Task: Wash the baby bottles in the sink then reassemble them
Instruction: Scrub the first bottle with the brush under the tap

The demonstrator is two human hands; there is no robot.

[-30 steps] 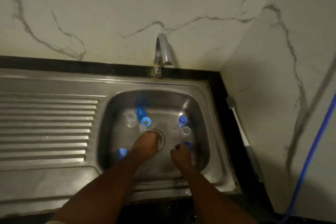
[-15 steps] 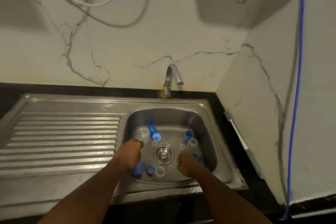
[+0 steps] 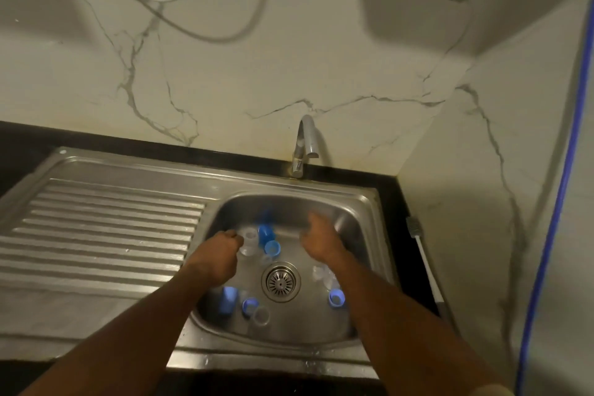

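Head view: blue and clear bottle parts (image 3: 229,297) lie scattered in the sink (image 3: 289,328) around the drain (image 3: 281,281). The left hand (image 3: 221,254), fingers curled, touches a clear bottle (image 3: 249,243); I cannot tell whether it grips it. The right hand (image 3: 321,241) hovers near the back wall, too blurred to tell its grip. A brush (image 3: 421,251) lies right of the sink.

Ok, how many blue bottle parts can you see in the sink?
5. Behind the drain: a blue cap and blue ring. Front left: a second cap and second ring. Front right: a third ring. The right arm may hide more.
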